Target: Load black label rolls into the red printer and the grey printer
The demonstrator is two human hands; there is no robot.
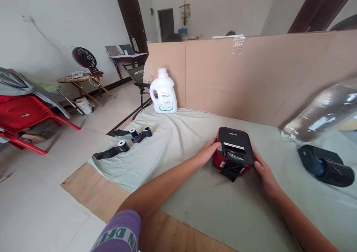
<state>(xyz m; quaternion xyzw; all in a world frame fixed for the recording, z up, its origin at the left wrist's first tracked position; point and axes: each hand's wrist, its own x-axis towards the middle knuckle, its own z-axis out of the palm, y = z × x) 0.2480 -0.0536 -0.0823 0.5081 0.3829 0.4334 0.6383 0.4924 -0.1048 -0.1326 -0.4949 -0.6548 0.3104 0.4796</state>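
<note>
While both hands flank it, the printer [234,138] sits near the middle of the cloth [195,200], its red body under a black lid. A crumpled black strip [231,166] hangs out of its front slot toward 6 o'clock.

Hand positions:
- The left hand [208,152] lies at 9 o'clock of the printer. Its fingers are stretched out and apart, with the tips touching the left side and nothing clasped.
- The right hand [264,174] lies at 4 o'clock and touches the lower right corner. Whether its fingers close on the body cannot be told.

Surroundings:
- A cardboard wall [251,77] stands upright along the far edge of the cloth at 12 o'clock and blocks the view beyond.
- A white jug [163,93] stands at 10 o'clock, against the wall's left end.
- Three black rolls [134,136], partly unwound, lie at 9 o'clock, well apart from the printer.
- A clear bottle [323,112] lies tilted at 2 o'clock.
- A black device [325,164] lies just below the clear bottle, at 3 o'clock.
</note>
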